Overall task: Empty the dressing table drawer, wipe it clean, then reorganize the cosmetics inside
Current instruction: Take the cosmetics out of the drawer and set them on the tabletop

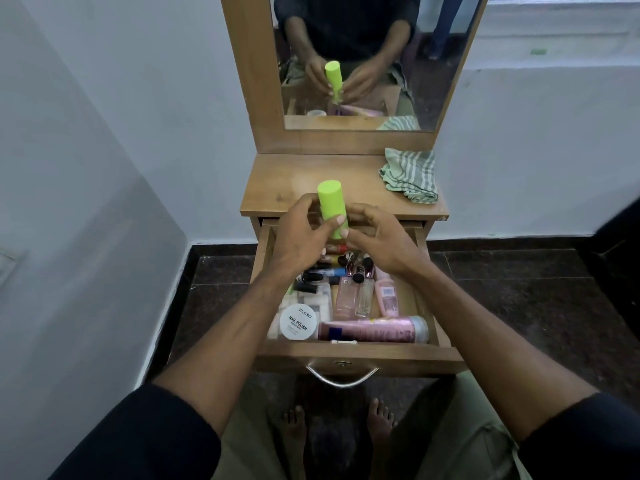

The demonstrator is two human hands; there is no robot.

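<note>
Fingertips of left hand (302, 233) and right hand (377, 237) pinch upright green bottle (331, 206) above drawer (360, 355).

White walls (104, 133), dark stone floor (519, 306), wooden-framed mirror (353, 64) above the table

The drawer (349, 353) and tabletop (311, 181) at the frame's centre look like smooth, matt wood-grain board, with a shiny curved metal handle (342, 377) below. The lime-green bottle (331, 206) looks like matt plastic; the striped cloth (410, 174) at right is soft woven fabric. The dark floor (519, 299) looks like polished speckled stone, and the mirror (363, 57) at top is glossy glass.
</note>
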